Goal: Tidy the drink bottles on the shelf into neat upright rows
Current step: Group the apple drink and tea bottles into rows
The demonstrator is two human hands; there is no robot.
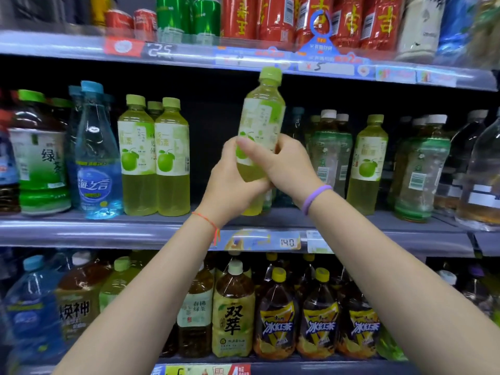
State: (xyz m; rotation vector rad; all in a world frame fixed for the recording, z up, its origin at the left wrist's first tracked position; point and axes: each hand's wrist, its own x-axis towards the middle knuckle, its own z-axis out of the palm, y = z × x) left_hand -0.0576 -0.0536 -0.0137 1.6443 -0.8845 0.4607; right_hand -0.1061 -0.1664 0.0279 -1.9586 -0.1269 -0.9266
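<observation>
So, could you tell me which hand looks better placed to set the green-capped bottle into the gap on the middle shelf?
Probably the left hand: its grip wraps the lower body of the bottle near the base, supporting it. The right hand only crosses over the label, and could let go.

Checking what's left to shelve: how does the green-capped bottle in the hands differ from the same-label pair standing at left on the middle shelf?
The held bottle is lifted off the middle shelf and tilted; the pair stands upright on it. Both hands, left hand and right hand, grip the held one; the pair is untouched. Same green caps and apple labels.
</observation>
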